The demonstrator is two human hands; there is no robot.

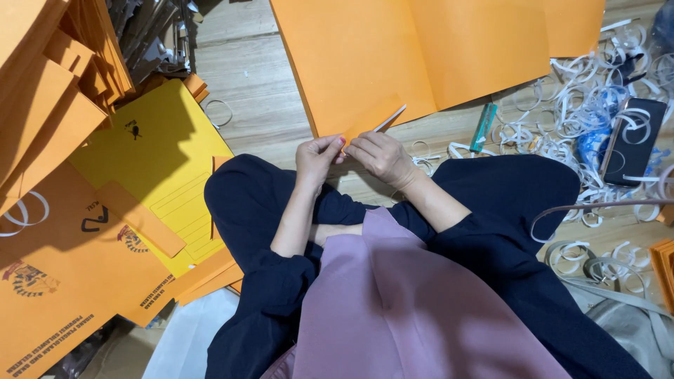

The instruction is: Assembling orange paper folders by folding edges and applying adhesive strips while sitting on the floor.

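Where the large orange paper sheet lies spread on the wooden floor, its near corner sits just beyond both hands. The left hand pinches that corner between thumb and fingertips, and the right hand, touching it on the right, grips a thin white strip at the sheet's near edge. A green lighter-like object lies near right. Curled white strips litter the far right beside a black phone. Yellow and orange envelopes pile at left.
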